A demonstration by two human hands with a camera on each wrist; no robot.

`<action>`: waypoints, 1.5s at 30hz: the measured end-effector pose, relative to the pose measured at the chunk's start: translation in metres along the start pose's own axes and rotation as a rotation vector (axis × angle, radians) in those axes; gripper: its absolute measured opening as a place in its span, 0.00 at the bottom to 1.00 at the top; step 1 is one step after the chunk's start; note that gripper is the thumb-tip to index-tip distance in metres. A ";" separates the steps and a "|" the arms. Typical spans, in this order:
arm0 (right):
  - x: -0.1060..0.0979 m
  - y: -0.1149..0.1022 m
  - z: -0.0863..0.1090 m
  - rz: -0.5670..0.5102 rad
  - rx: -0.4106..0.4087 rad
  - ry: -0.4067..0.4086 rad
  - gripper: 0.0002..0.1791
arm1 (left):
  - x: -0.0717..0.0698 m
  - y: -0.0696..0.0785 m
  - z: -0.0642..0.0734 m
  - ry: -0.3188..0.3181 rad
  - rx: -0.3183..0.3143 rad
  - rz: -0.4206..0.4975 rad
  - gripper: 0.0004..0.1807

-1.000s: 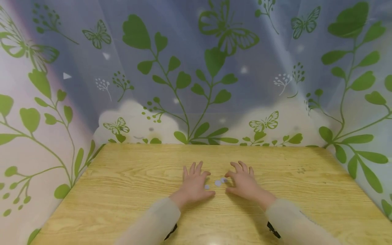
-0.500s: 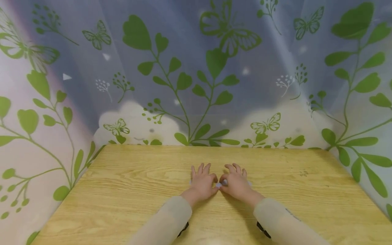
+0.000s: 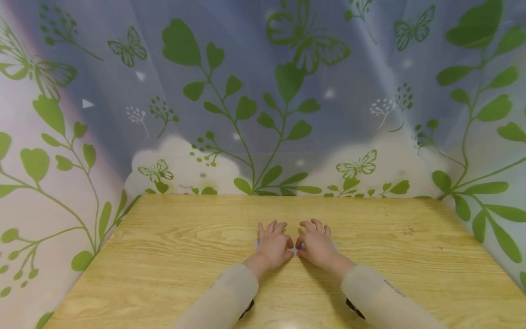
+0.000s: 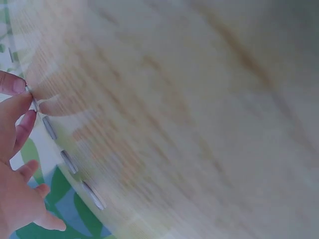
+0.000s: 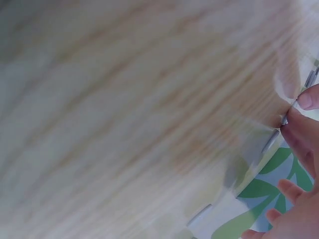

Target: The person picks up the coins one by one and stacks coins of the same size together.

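In the head view my left hand (image 3: 271, 246) and right hand (image 3: 318, 246) meet over the middle of the table, thumbs and forefingers nearly tip to tip, other fingers spread. A small pale grey disc (image 3: 294, 251), flat and coin-like, shows between them. In the left wrist view the left thumb and forefinger pinch a thin grey disc (image 4: 34, 103) at its edge. The right thumb and forefinger pinch a thin grey disc (image 5: 284, 119) likewise in the right wrist view. Whether both hands hold the same disc I cannot tell. Fingertips hide most of it.
More grey discs lie in a row on the table, one disc (image 3: 256, 245) beyond the left hand and another disc (image 3: 335, 246) beyond the right. The wooden table (image 3: 185, 278) ends at a patterned curtain (image 3: 263, 114) behind and at both sides.
Both hands have come inward from apart and their fingertips now meet around the middle disc. In the last half second they have barely moved.
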State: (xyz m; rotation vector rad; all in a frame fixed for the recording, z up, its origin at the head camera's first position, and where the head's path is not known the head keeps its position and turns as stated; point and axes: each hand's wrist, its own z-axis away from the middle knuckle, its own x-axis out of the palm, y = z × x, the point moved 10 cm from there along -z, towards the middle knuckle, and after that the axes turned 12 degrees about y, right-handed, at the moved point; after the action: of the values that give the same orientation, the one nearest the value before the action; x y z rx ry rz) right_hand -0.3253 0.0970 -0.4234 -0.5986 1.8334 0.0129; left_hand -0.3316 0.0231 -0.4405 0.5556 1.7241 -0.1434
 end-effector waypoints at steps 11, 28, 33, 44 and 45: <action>-0.002 -0.001 0.004 0.012 -0.018 0.015 0.05 | 0.000 0.004 0.000 0.008 0.001 0.007 0.08; -0.006 -0.003 0.010 0.010 -0.024 0.003 0.05 | -0.004 0.016 0.004 0.010 0.024 0.000 0.08; -0.007 -0.003 0.012 0.028 -0.039 0.019 0.06 | -0.004 0.019 0.005 0.037 0.043 -0.007 0.09; -0.009 -0.005 0.018 0.030 -0.052 0.017 0.06 | -0.006 0.024 0.011 0.036 0.077 -0.017 0.09; -0.009 -0.005 0.020 0.023 -0.052 0.016 0.06 | -0.006 0.025 0.012 0.036 0.080 -0.010 0.09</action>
State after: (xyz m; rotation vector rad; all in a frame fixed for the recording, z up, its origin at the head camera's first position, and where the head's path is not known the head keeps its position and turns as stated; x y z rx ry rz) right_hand -0.3038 0.1020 -0.4204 -0.6160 1.8605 0.0715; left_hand -0.3088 0.0383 -0.4322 0.6116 1.7617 -0.2112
